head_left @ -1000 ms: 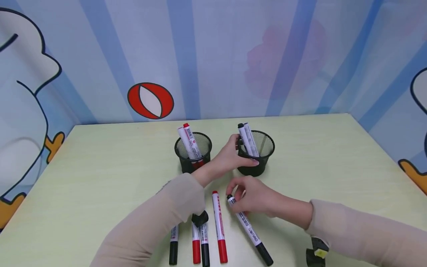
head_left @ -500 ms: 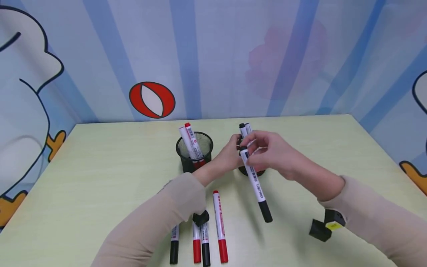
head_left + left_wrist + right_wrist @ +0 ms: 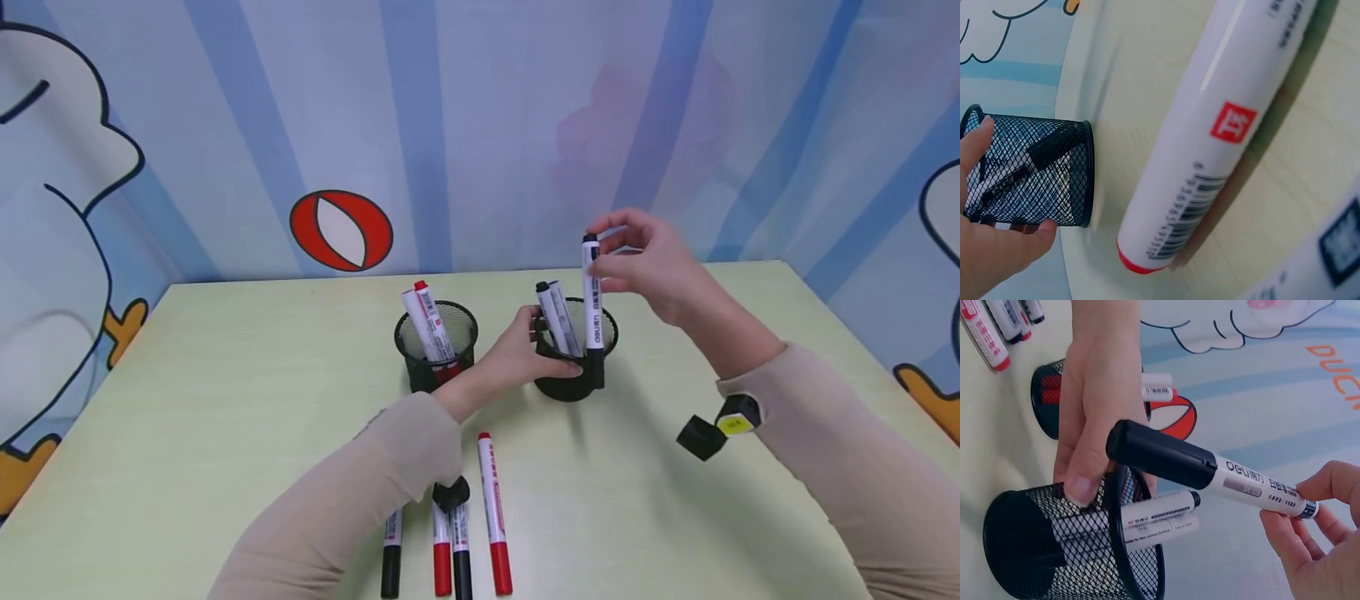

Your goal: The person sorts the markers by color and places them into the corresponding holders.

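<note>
My left hand point(image 3: 517, 354) grips the side of the right-hand black mesh pen cup point(image 3: 562, 387), its thumb across the front. Inside that cup lean two white markers point(image 3: 558, 321), at least one with a black end. My right hand point(image 3: 660, 271) pinches a black-capped whiteboard marker point(image 3: 593, 292) by its upper end. It hangs nearly upright, black cap down, at the cup's right rim. In the right wrist view the marker's cap point(image 3: 1160, 456) shows beside the rim, outside the mesh. The left wrist view shows fingers point(image 3: 1038, 240) against the mesh wall.
A second mesh cup point(image 3: 420, 375) to the left holds two markers point(image 3: 435, 325) with red ends. On the table point(image 3: 262, 417) lie a red-capped marker point(image 3: 492, 508) and several others, partly hidden under my left sleeve point(image 3: 360, 492). A patterned blue backdrop point(image 3: 487, 125) stands behind.
My right hand has lifted the black-capped marker off the table, carried it up to the right-hand cup and brought it upright. My left hand has stayed on the cup.
</note>
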Demonstrator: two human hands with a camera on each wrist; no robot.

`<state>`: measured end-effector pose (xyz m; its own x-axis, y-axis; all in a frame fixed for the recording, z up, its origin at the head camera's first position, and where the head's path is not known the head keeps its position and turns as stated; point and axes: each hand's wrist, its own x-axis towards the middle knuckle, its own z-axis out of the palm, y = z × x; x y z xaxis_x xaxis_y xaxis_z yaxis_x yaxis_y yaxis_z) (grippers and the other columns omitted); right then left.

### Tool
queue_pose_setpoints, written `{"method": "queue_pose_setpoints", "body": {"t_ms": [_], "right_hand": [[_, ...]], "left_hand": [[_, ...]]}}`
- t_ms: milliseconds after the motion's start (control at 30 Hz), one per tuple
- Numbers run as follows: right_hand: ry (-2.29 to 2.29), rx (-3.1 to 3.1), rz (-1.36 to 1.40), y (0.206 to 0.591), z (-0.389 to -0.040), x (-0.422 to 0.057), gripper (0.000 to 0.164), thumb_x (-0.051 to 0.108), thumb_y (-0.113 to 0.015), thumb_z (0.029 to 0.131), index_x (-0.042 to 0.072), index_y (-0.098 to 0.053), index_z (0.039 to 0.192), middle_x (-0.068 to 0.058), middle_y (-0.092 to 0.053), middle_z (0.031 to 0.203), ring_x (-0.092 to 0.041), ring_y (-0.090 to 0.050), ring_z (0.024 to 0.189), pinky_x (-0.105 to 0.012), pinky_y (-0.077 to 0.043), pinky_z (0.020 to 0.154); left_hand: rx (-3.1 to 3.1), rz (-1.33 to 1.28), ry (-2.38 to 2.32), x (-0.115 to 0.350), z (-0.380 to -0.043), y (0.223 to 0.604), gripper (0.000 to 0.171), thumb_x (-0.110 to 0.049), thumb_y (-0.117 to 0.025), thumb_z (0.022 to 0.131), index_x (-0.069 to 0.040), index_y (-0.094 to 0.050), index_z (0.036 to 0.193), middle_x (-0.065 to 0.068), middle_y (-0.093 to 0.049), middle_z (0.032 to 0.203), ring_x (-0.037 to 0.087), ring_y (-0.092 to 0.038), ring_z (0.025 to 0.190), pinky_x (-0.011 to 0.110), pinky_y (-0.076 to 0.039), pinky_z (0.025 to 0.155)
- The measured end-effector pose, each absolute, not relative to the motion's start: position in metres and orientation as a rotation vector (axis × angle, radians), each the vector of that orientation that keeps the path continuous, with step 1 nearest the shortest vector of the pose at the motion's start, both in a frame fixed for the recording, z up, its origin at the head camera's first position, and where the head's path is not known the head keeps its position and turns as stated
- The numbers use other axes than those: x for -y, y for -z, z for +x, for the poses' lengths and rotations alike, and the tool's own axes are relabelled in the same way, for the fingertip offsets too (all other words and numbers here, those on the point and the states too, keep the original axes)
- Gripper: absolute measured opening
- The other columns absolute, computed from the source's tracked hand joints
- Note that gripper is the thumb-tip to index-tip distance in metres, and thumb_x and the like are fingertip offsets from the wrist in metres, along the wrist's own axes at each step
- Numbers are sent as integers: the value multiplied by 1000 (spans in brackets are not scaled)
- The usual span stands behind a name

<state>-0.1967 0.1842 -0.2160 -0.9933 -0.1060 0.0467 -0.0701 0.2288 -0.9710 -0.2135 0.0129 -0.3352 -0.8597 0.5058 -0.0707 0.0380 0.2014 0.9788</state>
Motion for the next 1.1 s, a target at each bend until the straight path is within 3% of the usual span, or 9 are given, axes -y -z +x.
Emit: {"method": "queue_pose_setpoints", "body": {"t_ms": [267,700,1100], "right_hand": [[2080,-2581,-320,218,-212,-189,32,-9,-62,79,7,-58,107,-6,-53,90,-14,-59,74,-24,-54,61],[1644,-2936,-503,249,-216,-186,35,-1,-61,81,3,-56,116,-12,-54,99,-21,-57,83,-25,-50,65],[1520,-2960,-518,275,-217,-187,34,0,-62,82,2,-55,115,-15,-55,99,-25,-58,85,-28,-51,68]], "left_hand": [[-2112,495,-1691,-13,-211,334,91,-16,-80,73,-13,-22,143,5,-41,137,24,-32,132,40,-32,105],[-2094,531,-1705,-13,-211,328,88,-15,-79,75,-11,-22,142,6,-42,135,24,-35,129,38,-35,103],[-2067,523,-1704,-11,-208,332,86,-15,-77,76,-12,-22,142,7,-39,138,24,-34,131,39,-34,104]]}}
